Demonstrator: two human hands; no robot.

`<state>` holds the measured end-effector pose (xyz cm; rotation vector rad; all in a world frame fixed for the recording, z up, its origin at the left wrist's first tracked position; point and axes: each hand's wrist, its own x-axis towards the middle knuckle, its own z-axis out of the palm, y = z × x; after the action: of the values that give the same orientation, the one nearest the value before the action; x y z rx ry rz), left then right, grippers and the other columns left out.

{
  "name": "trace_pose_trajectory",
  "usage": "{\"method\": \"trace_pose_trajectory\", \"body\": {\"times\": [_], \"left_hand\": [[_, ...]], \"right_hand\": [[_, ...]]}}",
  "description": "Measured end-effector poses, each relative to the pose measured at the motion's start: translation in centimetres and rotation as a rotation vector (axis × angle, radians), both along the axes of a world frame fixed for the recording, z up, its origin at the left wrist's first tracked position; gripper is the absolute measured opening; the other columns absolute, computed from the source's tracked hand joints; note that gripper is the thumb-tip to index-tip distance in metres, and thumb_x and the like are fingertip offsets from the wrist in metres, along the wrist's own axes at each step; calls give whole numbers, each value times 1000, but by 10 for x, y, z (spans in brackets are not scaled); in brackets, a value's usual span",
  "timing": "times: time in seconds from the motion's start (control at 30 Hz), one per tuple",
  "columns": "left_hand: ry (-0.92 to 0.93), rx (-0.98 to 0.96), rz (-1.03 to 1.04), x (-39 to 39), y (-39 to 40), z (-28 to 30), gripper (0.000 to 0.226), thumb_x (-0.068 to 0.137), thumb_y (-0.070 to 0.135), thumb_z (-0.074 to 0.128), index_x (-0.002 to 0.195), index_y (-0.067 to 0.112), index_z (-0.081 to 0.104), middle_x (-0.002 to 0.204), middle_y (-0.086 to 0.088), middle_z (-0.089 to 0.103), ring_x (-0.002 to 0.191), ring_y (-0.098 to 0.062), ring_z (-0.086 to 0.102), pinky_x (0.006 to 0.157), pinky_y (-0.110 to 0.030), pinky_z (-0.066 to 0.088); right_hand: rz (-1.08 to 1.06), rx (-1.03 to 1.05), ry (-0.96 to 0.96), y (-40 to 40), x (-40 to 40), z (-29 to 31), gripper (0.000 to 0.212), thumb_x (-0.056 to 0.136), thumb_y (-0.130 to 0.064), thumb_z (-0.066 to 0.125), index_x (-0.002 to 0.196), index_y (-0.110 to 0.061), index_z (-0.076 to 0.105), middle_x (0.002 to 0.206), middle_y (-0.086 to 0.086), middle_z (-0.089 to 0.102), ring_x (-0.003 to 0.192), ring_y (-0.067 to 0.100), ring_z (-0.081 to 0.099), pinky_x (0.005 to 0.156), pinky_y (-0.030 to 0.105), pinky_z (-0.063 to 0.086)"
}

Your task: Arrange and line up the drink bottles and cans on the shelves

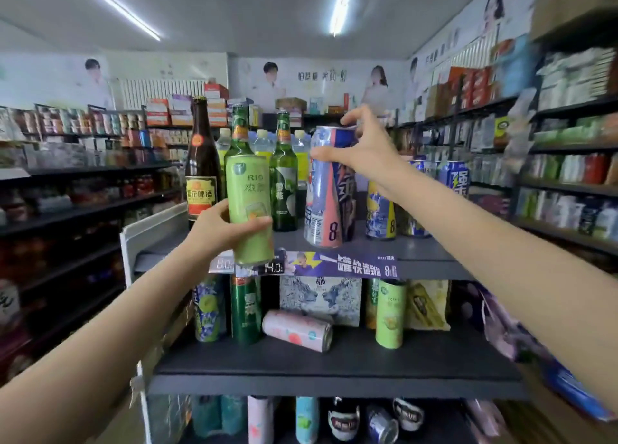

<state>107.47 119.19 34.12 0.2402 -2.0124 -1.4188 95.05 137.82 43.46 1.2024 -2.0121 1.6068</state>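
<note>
At frame centre, three bottles [284,172] stand in a row on the top shelf [418,253], with cans [381,209] to their right. On the shelf below [334,366], a can [297,330] lies on its side between upright cans, a box [321,298] behind it.

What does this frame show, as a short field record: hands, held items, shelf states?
left hand: left hand grips light green can, held upright in front of the top shelf
right hand: right hand grasps blue and pink can near its top, can tilted
top shelf: brown bottle, two green bottles, blue cans standing
middle shelf: pink can lying on its side; green can upright
bottom shelf: mixed cans, one tipped, blurred
</note>
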Motion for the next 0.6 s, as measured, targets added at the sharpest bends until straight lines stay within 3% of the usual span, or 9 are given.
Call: {"method": "trace_pose_trajectory", "body": {"times": [0.2, 0.37, 0.47, 0.53, 0.6], "left_hand": [[30, 74, 192, -11, -43, 6, 45, 68, 19, 79, 106, 13, 56, 95, -4, 65, 84, -18, 63, 63, -28, 50], [-22, 83, 309, -28, -83, -1, 57, 65, 15, 82, 115, 9, 54, 106, -10, 63, 96, -28, 60, 80, -40, 51], [-41, 67, 361, -41, -104, -3, 62, 64, 16, 83, 117, 8, 53, 109, -11, 63, 98, -29, 60, 86, -44, 51], [-61, 36, 384, -50, -117, -3, 63, 63, 16, 84, 117, 7, 52, 108, -11, 62, 99, -29, 59, 88, -46, 50], [-63, 48, 390, -58, -126, -5, 62, 63, 14, 84, 116, 6, 51, 105, -9, 60, 97, -28, 58, 85, -42, 50]], "right_hand": [[-51, 204, 51, -63, -39, -6, 56, 67, -36, 82, 102, -17, 42, 106, 2, 50, 90, 20, 52, 74, 31, 45], [-73, 311, 108, -99, -55, -14, 58, 72, -39, 77, 111, -12, 43, 101, 0, 48, 89, 18, 51, 74, 32, 44], [-122, 453, 230, -110, -62, -10, 54, 77, -43, 71, 108, -10, 41, 100, 4, 49, 89, 20, 50, 64, 30, 38], [-154, 605, 373, -107, -63, -8, 59, 76, -45, 72, 109, -8, 40, 106, 5, 44, 97, 20, 44, 71, 30, 38], [-249, 774, 554, -102, -63, -8, 70, 71, -49, 74, 115, -6, 39, 115, 6, 40, 109, 21, 37, 89, 31, 36]]}}
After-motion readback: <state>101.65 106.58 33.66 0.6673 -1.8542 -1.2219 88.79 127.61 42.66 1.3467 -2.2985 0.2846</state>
